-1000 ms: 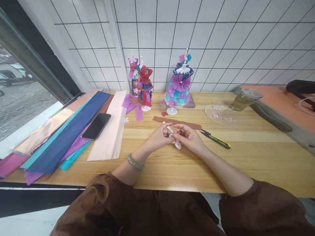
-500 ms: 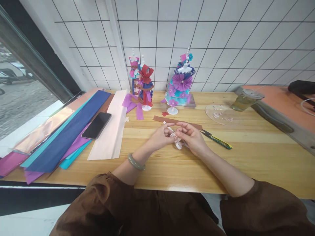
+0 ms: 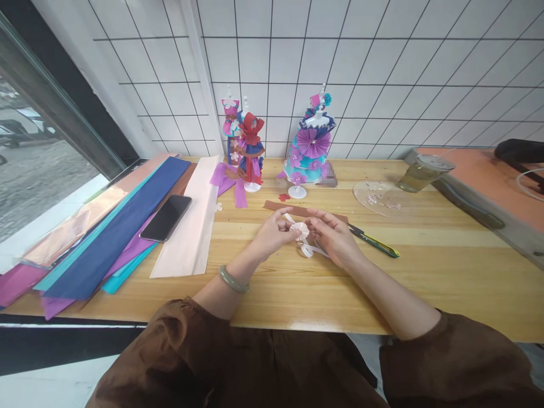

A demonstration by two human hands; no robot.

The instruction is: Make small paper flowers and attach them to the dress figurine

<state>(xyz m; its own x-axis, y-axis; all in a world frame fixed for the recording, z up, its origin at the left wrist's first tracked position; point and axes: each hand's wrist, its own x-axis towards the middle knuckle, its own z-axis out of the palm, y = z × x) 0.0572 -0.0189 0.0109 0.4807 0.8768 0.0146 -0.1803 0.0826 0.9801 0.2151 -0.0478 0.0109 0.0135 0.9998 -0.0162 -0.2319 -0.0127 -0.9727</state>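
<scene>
A small pale pink pleated paper rosette (image 3: 300, 230), round and fanned out, is held between my two hands above the table. My left hand (image 3: 274, 232) pinches its left edge with thumb and fingers. At the right edge, the bent fingers of my right hand (image 3: 334, 235) close on the rosette, their tips partly hidden. A narrow white strip (image 3: 307, 250) curls below it and runs under my right hand. Behind my hands lies a brown paper strip (image 3: 276, 206). Yellow-and-black scissors (image 3: 376, 242) rest to the right of my right hand.
Two decorated dress-form stands (image 3: 313, 150) (image 3: 251, 144) are by the tiled wall, with another behind the left one. Coloured paper sheets (image 3: 121, 226) and a phone (image 3: 166, 217) lie left. A clear plate (image 3: 376, 198) with small bits and a drink cup (image 3: 425, 173) stand right.
The rosette has turned to face up and now shows as a full pleated circle. My right fingers have shifted slightly right, off its face to its edge.
</scene>
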